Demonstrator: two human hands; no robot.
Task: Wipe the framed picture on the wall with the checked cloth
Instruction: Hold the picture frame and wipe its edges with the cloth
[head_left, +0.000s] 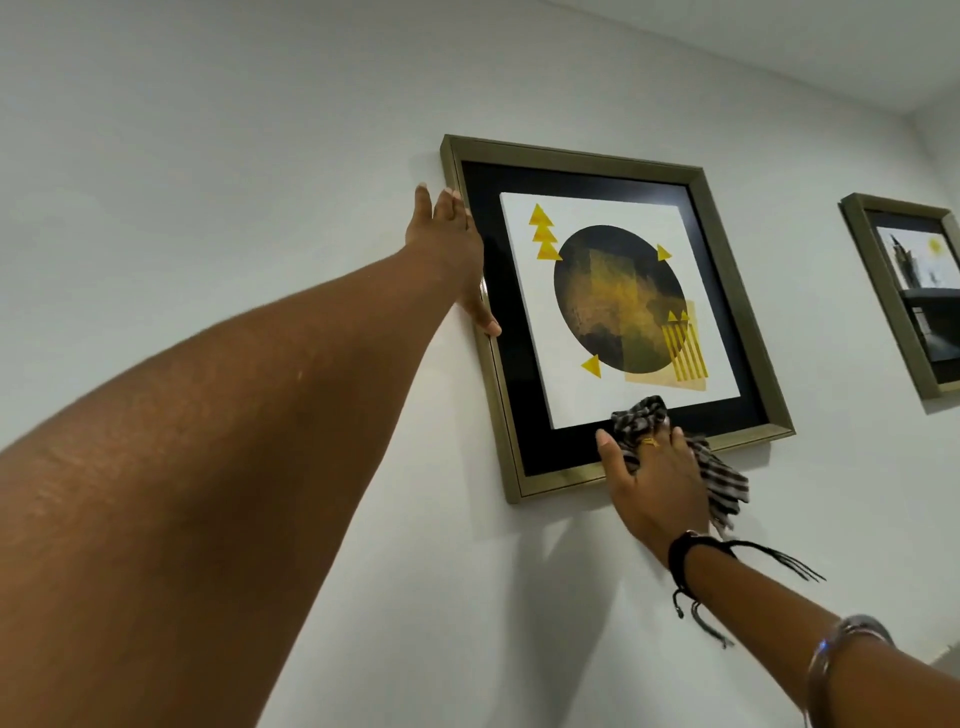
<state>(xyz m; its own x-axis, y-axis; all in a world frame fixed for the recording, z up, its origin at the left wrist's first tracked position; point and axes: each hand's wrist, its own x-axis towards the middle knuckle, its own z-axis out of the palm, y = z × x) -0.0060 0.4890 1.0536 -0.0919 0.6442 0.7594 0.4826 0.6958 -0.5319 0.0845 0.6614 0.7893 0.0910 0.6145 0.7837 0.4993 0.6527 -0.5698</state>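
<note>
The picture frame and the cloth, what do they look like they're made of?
Picture frame: moulded wood or plastic, can't tell which, with a brushed gold-bronze finish that catches light along the bottom rail. Checked cloth: thin woven fabric, probably cotton; it crumples and hangs limp from the right hand.

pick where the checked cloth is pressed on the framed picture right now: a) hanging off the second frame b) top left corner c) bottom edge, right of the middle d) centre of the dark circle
C: the right hand bunches the checked cloth against the lower edge of the framed picture, right of the middle, below the dark circle, while the left hand steadies the frame's left side.
</note>
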